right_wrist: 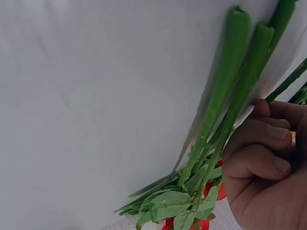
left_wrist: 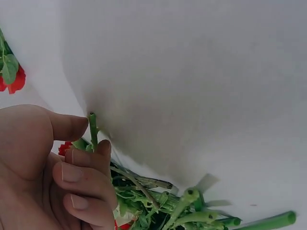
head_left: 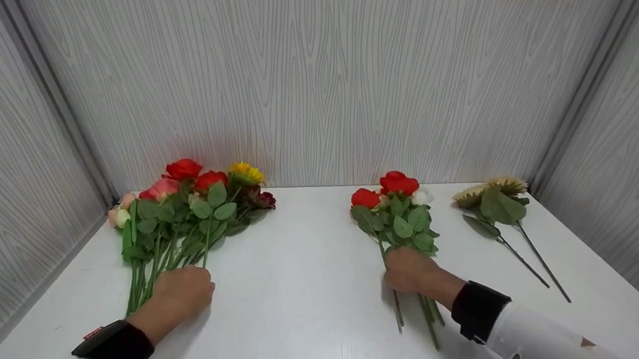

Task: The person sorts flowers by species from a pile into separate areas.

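Note:
On the left lies a spread of artificial flowers with red roses (head_left: 184, 169), pink blooms (head_left: 163, 188) and a yellow sunflower (head_left: 247, 173). My left hand (head_left: 183, 291) pinches the lower end of one leafy green flower stem (left_wrist: 93, 132) between thumb and index finger, its other fingers curled. To the right, a smaller bunch has red roses (head_left: 399, 183) and a white bloom (head_left: 422, 196). Over its stems, my right hand (head_left: 409, 270) pinches a thin flower stem (right_wrist: 289, 79), with thicker green stems (right_wrist: 225, 72) beside the fingers. Which bloom tops each pinched stem is unclear.
Two pale, cream-coloured flowers (head_left: 508, 185) with long stems lie at the far right, faces turned away. A white tabletop (head_left: 297, 288) runs between the bunches. Wood-grain panels (head_left: 313, 80) close off the back and both sides.

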Action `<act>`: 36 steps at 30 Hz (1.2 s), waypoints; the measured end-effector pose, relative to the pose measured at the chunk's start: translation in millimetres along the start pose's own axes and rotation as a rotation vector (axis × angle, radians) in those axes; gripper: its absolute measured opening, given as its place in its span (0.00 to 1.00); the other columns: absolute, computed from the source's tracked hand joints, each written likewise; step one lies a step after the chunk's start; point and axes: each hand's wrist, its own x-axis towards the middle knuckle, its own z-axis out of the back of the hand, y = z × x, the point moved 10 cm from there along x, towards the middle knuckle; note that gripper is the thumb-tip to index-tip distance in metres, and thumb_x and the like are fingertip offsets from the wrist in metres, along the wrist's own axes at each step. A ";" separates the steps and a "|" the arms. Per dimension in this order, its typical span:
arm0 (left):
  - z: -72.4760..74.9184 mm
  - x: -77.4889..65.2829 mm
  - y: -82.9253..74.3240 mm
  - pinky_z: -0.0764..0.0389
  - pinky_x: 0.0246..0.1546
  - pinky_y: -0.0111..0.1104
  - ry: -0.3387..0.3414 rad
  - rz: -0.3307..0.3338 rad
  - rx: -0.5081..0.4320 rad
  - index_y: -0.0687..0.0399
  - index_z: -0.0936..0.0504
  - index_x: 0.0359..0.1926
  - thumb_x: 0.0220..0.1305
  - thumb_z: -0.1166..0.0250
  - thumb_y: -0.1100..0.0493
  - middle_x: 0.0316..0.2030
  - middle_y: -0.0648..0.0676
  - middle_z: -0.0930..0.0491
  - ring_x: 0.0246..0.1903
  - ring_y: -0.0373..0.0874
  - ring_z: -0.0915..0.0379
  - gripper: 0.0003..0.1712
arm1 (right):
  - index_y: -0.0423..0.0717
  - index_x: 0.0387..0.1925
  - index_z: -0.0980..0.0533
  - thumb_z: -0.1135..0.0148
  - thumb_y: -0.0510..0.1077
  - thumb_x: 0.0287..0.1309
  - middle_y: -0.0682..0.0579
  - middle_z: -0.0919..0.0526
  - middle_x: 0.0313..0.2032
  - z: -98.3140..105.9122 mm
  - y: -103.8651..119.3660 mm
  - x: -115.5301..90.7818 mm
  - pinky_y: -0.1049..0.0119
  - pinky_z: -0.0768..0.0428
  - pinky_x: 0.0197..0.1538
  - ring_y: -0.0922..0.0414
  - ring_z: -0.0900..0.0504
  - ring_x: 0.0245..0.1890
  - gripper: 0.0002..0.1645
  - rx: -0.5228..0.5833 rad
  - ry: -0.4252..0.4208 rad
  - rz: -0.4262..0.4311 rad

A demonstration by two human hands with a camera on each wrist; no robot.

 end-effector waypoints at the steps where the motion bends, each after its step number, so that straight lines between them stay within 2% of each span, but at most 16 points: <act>1: -1.3 1.2 0.1 0.21 0.21 0.45 0.001 -0.003 -0.004 0.62 0.22 0.28 0.71 0.43 0.60 0.23 0.58 0.24 0.22 0.47 0.26 0.14 | 0.43 0.18 0.29 0.47 0.37 0.60 0.50 0.31 0.18 -1.2 -0.9 0.5 0.62 0.36 0.23 0.54 0.33 0.18 0.14 0.000 0.003 -0.005; 4: -1.9 4.2 -0.3 0.23 0.19 0.44 -0.012 -0.004 -0.020 0.61 0.22 0.27 0.69 0.44 0.63 0.21 0.56 0.26 0.20 0.45 0.30 0.12 | 0.45 0.16 0.31 0.47 0.38 0.60 0.52 0.34 0.17 -3.5 -2.6 0.5 0.63 0.38 0.22 0.55 0.35 0.17 0.16 0.013 0.011 -0.012; 7: 6.2 6.3 -2.4 0.25 0.15 0.42 -0.088 -0.007 -0.035 0.60 0.24 0.24 0.68 0.43 0.63 0.18 0.54 0.28 0.18 0.43 0.34 0.14 | 0.47 0.15 0.33 0.48 0.39 0.61 0.53 0.35 0.16 -4.0 -3.1 -1.1 0.63 0.39 0.21 0.56 0.36 0.16 0.19 0.039 0.017 -0.011; 10: 20.7 5.4 -9.2 0.30 0.11 0.40 -0.217 -0.037 -0.009 0.56 0.29 0.18 0.66 0.42 0.64 0.13 0.52 0.33 0.15 0.41 0.39 0.17 | 0.50 0.13 0.36 0.48 0.39 0.62 0.54 0.38 0.15 -3.0 -2.0 -2.9 0.63 0.40 0.21 0.56 0.39 0.15 0.21 0.066 0.017 -0.002; 15: 44.5 -4.2 -26.8 0.40 0.08 0.35 -0.481 -0.106 0.064 0.51 0.38 0.12 0.59 0.40 0.68 0.10 0.49 0.40 0.13 0.37 0.48 0.24 | 0.50 0.13 0.35 0.47 0.40 0.63 0.55 0.38 0.15 -0.4 0.3 -3.6 0.63 0.40 0.21 0.57 0.39 0.15 0.21 0.063 0.005 -0.001; 19: 59.2 -17.3 -41.3 0.44 0.07 0.34 -0.673 -0.140 0.071 0.50 0.39 0.11 0.56 0.37 0.66 0.10 0.49 0.42 0.11 0.37 0.51 0.24 | 0.47 0.16 0.30 0.45 0.41 0.64 0.54 0.34 0.16 2.6 3.1 -4.2 0.63 0.38 0.21 0.56 0.36 0.16 0.19 0.052 -0.014 -0.018; 22: 67.3 -26.0 -54.3 0.45 0.06 0.34 -0.771 -0.165 0.069 0.51 0.38 0.12 0.56 0.37 0.63 0.09 0.49 0.42 0.10 0.37 0.52 0.22 | 0.45 0.18 0.28 0.44 0.43 0.65 0.53 0.31 0.17 6.6 7.7 -5.5 0.62 0.35 0.22 0.56 0.33 0.17 0.18 0.040 -0.045 -0.020; 24: 71.6 -30.2 -62.5 0.47 0.07 0.33 -0.808 -0.179 0.045 0.51 0.37 0.13 0.57 0.38 0.62 0.07 0.49 0.43 0.10 0.37 0.53 0.21 | 0.45 0.18 0.28 0.43 0.44 0.65 0.52 0.30 0.17 9.9 13.7 -6.8 0.62 0.33 0.22 0.56 0.32 0.17 0.19 0.034 -0.072 -0.006; 28: 76.7 -36.1 -80.8 0.51 0.09 0.31 -0.810 -0.217 -0.015 0.51 0.37 0.13 0.60 0.40 0.62 0.07 0.47 0.45 0.11 0.37 0.56 0.21 | 0.46 0.15 0.27 0.42 0.45 0.66 0.54 0.30 0.13 13.7 31.3 -10.4 0.63 0.32 0.23 0.59 0.32 0.16 0.22 0.107 -0.105 0.057; 31: 79.1 -41.4 -97.9 0.50 0.09 0.31 -0.806 -0.256 -0.022 0.50 0.37 0.14 0.60 0.39 0.60 0.07 0.46 0.45 0.10 0.37 0.56 0.21 | 0.46 0.20 0.22 0.42 0.45 0.67 0.56 0.28 0.14 16.0 50.5 -15.2 0.64 0.29 0.25 0.61 0.31 0.18 0.19 0.238 -0.113 0.142; 34: 81.0 -47.7 -117.0 0.50 0.09 0.30 -0.800 -0.303 -0.030 0.50 0.36 0.15 0.60 0.37 0.60 0.07 0.45 0.45 0.10 0.36 0.56 0.21 | 0.42 0.32 0.18 0.44 0.46 0.70 0.56 0.22 0.21 17.0 73.1 -22.2 0.65 0.26 0.29 0.62 0.27 0.22 0.15 0.419 -0.084 0.242; 36: 82.1 -52.2 -131.3 0.51 0.09 0.30 -0.795 -0.340 -0.038 0.50 0.35 0.15 0.60 0.36 0.59 0.06 0.45 0.44 0.10 0.35 0.56 0.20 | 0.41 0.39 0.18 0.46 0.48 0.72 0.54 0.19 0.24 17.7 87.5 -27.2 0.67 0.25 0.31 0.62 0.26 0.25 0.16 0.548 -0.055 0.289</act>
